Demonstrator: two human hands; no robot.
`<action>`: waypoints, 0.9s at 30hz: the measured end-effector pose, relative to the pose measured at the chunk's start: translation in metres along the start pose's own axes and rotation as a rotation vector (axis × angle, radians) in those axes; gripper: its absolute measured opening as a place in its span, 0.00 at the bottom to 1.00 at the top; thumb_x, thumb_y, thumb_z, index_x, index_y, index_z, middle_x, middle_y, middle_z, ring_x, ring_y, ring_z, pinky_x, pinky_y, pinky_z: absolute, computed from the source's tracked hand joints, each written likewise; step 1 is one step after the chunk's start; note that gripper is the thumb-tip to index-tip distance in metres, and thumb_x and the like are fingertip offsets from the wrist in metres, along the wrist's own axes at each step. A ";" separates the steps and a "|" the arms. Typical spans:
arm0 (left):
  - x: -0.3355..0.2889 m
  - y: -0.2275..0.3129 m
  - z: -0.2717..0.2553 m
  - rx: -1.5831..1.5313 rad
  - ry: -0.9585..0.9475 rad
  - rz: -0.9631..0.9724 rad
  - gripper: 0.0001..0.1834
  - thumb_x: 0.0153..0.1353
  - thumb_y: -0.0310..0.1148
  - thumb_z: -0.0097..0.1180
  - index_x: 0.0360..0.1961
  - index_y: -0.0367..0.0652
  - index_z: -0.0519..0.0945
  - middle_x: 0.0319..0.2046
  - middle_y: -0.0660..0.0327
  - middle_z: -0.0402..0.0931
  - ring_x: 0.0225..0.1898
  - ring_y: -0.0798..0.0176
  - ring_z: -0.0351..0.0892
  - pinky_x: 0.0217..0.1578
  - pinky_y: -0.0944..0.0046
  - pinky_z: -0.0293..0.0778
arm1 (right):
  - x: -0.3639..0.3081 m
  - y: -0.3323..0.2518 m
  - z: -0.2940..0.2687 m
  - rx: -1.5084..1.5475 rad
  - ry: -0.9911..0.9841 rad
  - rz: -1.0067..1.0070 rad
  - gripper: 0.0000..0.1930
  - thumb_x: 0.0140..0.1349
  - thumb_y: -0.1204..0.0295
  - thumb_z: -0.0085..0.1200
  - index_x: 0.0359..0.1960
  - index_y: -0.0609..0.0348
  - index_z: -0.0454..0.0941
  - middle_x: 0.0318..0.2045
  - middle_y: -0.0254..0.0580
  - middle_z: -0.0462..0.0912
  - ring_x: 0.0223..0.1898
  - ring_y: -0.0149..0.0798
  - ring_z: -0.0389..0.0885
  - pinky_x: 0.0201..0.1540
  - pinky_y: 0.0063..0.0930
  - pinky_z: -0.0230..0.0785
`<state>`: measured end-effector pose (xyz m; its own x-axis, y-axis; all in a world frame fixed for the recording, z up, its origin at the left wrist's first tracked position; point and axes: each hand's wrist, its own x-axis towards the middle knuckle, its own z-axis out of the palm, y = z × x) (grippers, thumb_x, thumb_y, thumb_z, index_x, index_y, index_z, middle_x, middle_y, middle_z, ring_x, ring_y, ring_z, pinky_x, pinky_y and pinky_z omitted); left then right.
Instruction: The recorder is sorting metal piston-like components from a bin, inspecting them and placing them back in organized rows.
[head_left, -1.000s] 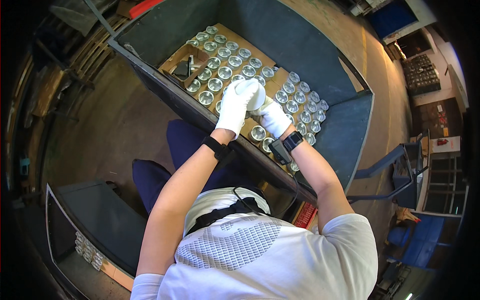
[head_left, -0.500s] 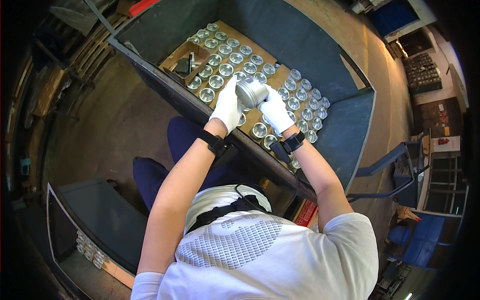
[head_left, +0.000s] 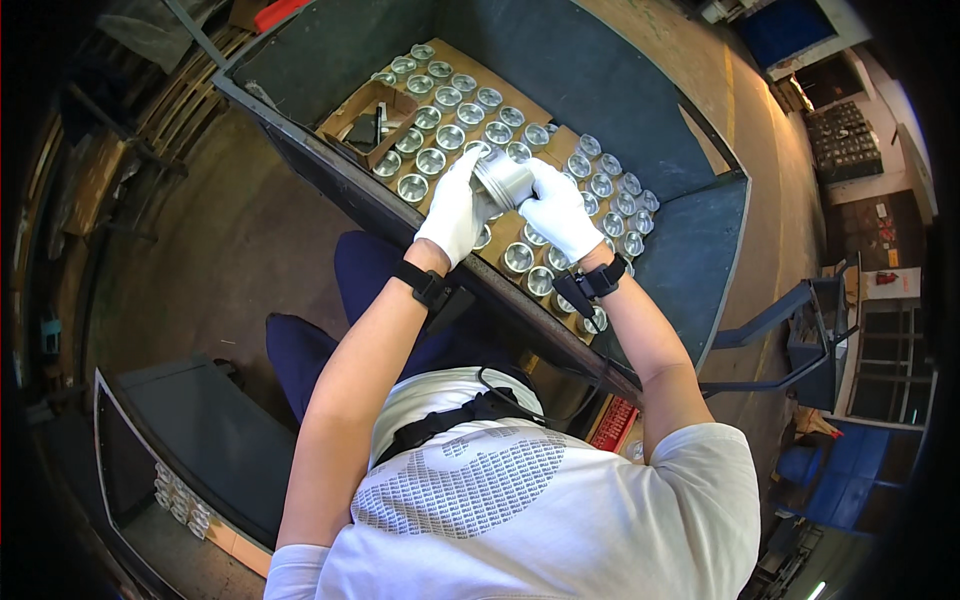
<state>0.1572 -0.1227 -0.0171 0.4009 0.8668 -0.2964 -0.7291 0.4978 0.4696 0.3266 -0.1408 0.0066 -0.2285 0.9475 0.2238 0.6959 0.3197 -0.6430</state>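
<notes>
Between my two white-gloved hands is a silver metal piston (head_left: 506, 180) with grooves round one end, held above a grey metal bin. My left hand (head_left: 455, 208) grips its left side, the thumb and fingers closed about it. At its right end my right hand (head_left: 560, 211) is closed on it too, the fingertips pressed to the metal. Under and around the hands, many more pistons (head_left: 518, 258) stand in rows on brown cardboard (head_left: 512, 232) in the bin. The ones directly beneath my hands are partly hidden.
The grey bin's near rim (head_left: 480, 275) runs just below my wrists. A small cardboard box (head_left: 372, 122) with dark items sits in its left corner. At lower left stands another grey bin (head_left: 200, 430) with more metal parts. A metal frame (head_left: 790, 330) juts out at right.
My right hand and forearm have shifted slightly rightward and turned on the piston. The piston has tilted a little. My left hand has barely moved.
</notes>
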 end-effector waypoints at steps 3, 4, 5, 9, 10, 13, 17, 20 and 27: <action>0.000 -0.001 0.000 0.003 0.004 0.005 0.22 0.76 0.47 0.47 0.61 0.43 0.73 0.55 0.57 0.78 0.58 0.57 0.78 0.62 0.52 0.71 | 0.000 -0.004 -0.002 -0.004 -0.007 0.004 0.17 0.53 0.80 0.53 0.46 0.57 0.80 0.36 0.54 0.85 0.41 0.58 0.84 0.45 0.45 0.76; 0.000 -0.001 -0.001 0.002 0.003 0.006 0.22 0.76 0.47 0.47 0.61 0.43 0.73 0.55 0.57 0.78 0.58 0.57 0.78 0.62 0.52 0.71 | 0.001 -0.005 -0.003 -0.014 -0.007 0.006 0.17 0.52 0.80 0.53 0.46 0.57 0.80 0.36 0.54 0.85 0.41 0.58 0.84 0.45 0.45 0.76; 0.000 -0.001 -0.002 0.011 -0.012 0.018 0.21 0.75 0.45 0.49 0.60 0.42 0.74 0.54 0.58 0.78 0.57 0.58 0.78 0.61 0.52 0.72 | 0.000 -0.006 -0.003 -0.014 -0.007 0.004 0.17 0.52 0.80 0.53 0.46 0.57 0.80 0.36 0.54 0.85 0.41 0.58 0.84 0.45 0.45 0.76; -0.002 -0.006 -0.010 0.117 -0.075 0.122 0.27 0.70 0.39 0.60 0.64 0.39 0.69 0.54 0.60 0.76 0.55 0.62 0.78 0.57 0.55 0.75 | -0.001 -0.006 -0.004 0.037 -0.030 0.025 0.17 0.52 0.82 0.53 0.45 0.59 0.79 0.35 0.53 0.85 0.41 0.57 0.84 0.44 0.42 0.76; -0.004 -0.006 -0.006 0.118 -0.078 0.119 0.27 0.70 0.39 0.60 0.64 0.39 0.69 0.54 0.60 0.76 0.55 0.62 0.78 0.57 0.55 0.75 | -0.003 -0.004 -0.005 0.087 -0.038 0.038 0.17 0.52 0.83 0.54 0.45 0.59 0.79 0.35 0.53 0.85 0.40 0.56 0.84 0.44 0.41 0.76; -0.013 -0.009 0.007 0.334 -0.081 0.194 0.40 0.61 0.32 0.70 0.70 0.37 0.61 0.56 0.59 0.74 0.55 0.64 0.78 0.56 0.59 0.76 | -0.004 0.016 0.002 0.129 0.033 -0.101 0.18 0.52 0.84 0.56 0.47 0.59 0.80 0.35 0.52 0.85 0.38 0.51 0.85 0.43 0.38 0.76; -0.020 -0.008 0.014 0.398 -0.087 0.199 0.51 0.50 0.23 0.76 0.72 0.36 0.57 0.56 0.57 0.73 0.55 0.64 0.78 0.55 0.63 0.78 | 0.000 0.035 0.006 0.209 0.091 -0.054 0.19 0.53 0.84 0.59 0.48 0.58 0.81 0.35 0.49 0.85 0.37 0.47 0.85 0.42 0.36 0.76; -0.014 -0.009 0.005 0.427 -0.095 0.261 0.51 0.49 0.22 0.75 0.71 0.36 0.58 0.57 0.57 0.73 0.55 0.64 0.78 0.55 0.63 0.78 | 0.008 0.032 0.004 0.200 0.051 -0.114 0.18 0.54 0.83 0.59 0.48 0.58 0.81 0.35 0.47 0.85 0.36 0.44 0.85 0.41 0.34 0.76; -0.007 -0.007 -0.001 0.341 -0.096 0.229 0.42 0.49 0.18 0.72 0.66 0.38 0.65 0.53 0.59 0.77 0.54 0.64 0.79 0.54 0.63 0.79 | 0.024 0.030 -0.003 0.118 -0.028 -0.174 0.16 0.53 0.84 0.56 0.44 0.57 0.82 0.32 0.45 0.84 0.35 0.46 0.83 0.42 0.35 0.75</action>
<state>0.1585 -0.1321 -0.0189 0.3115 0.9468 -0.0812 -0.5863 0.2587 0.7677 0.3443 -0.1087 -0.0056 -0.3586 0.8771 0.3196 0.5600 0.4760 -0.6781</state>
